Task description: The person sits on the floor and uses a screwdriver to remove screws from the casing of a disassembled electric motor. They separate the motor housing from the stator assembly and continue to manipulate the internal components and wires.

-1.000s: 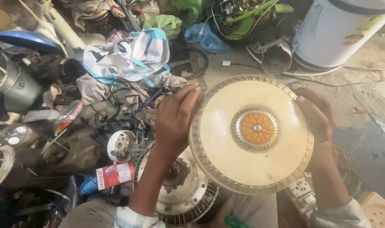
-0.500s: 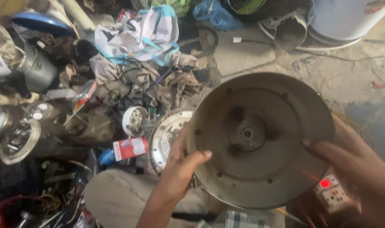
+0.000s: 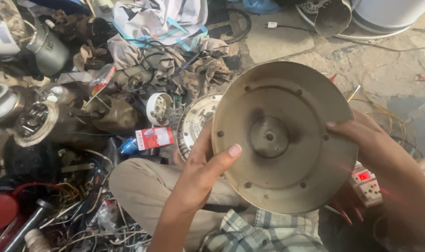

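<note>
Both hands' fingers around one dull round metal cover (hollow side up).

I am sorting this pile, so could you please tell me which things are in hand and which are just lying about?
In hand:
round metal cover, held by left hand and right hand

Lying about:
finned disc
red box
power strip
white cap
pot
cloth

We've got a round, dull grey metal cover plate up off the floor, tilted toward us. Its dished side shows a grimy centre hub and a ring of small holes.
</note>
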